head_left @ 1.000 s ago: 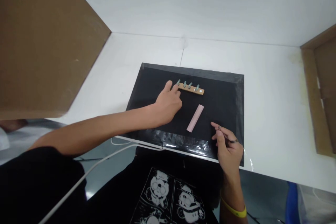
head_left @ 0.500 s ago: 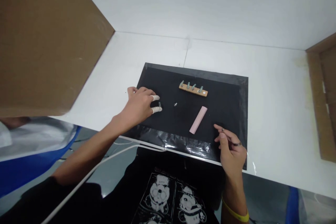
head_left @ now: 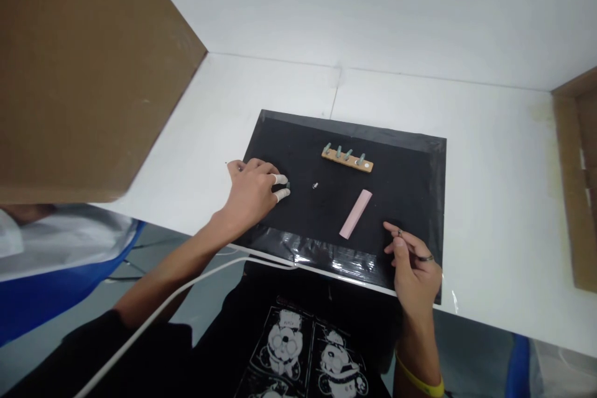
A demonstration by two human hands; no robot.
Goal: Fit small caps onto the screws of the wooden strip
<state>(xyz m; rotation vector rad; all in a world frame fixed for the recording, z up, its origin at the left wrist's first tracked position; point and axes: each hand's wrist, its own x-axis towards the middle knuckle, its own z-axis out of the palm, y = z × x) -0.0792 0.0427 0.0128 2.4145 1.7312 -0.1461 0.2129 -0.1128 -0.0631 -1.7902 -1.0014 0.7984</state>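
My left hand [head_left: 255,191] is low over the left part of the black mat [head_left: 298,137], with white covers on its thumb and index finger. Between those two fingertips is a small dark greenish piece [head_left: 288,186]. My right hand [head_left: 415,261] is raised at the mat's right front, its thumb and a finger pinched on a tiny metal piece [head_left: 400,233]. A small shiny part [head_left: 315,186] lies mid-mat. Behind it is a wooden strip [head_left: 347,160] with several upright green pegs. The pink bar [head_left: 356,214] lies slanted between the hands.
A large brown cardboard panel [head_left: 93,74] stands at the left, and a cardboard box [head_left: 578,186] at the right edge. A white cable [head_left: 186,286] runs below the table's front edge. At the far left, part of another person shows.
The view has shifted slightly. My left thumb and index finger have drawn closer together around the small dark piece. My right hand keeps its pinch.
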